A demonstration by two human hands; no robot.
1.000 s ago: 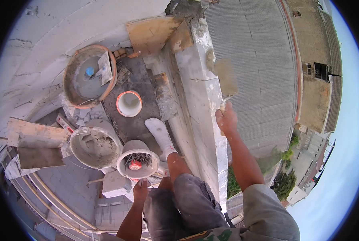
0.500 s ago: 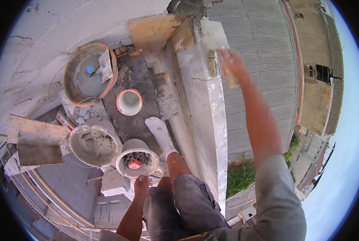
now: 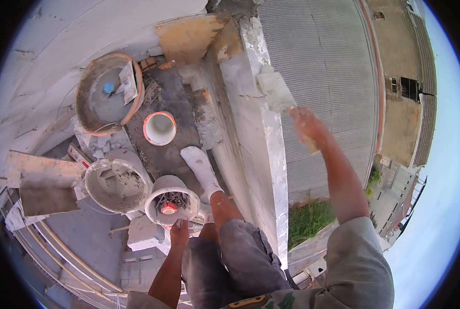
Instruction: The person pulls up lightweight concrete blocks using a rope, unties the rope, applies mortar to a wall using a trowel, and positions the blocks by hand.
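My right hand (image 3: 310, 125) is closed round the handle of a wide scraper (image 3: 275, 91). Its flat, pale blade lies against the outer edge of the white block wall (image 3: 250, 92); the handle's light end pokes out below my fist. Low in the view, my left hand (image 3: 179, 233) pinches the near rim of a pale bucket (image 3: 157, 216). Inside that bucket are many dark, thin metal pieces and a red round object (image 3: 168, 207) whose kind I cannot make out.
A round tub (image 3: 79, 98) holds grey mix, a blue item and a flat trowel (image 3: 129, 82). A mortar-crusted bucket (image 3: 97, 193) and an orange-rimmed bucket (image 3: 160, 129) stand nearby. My socked foot (image 3: 199, 165) is on the platform. Beyond the wall is a drop to a corrugated roof (image 3: 322, 67).
My right hand and the scraper have come down along the wall edge, nearer to me. My left hand stays at the bucket rim. The view has shifted slightly.
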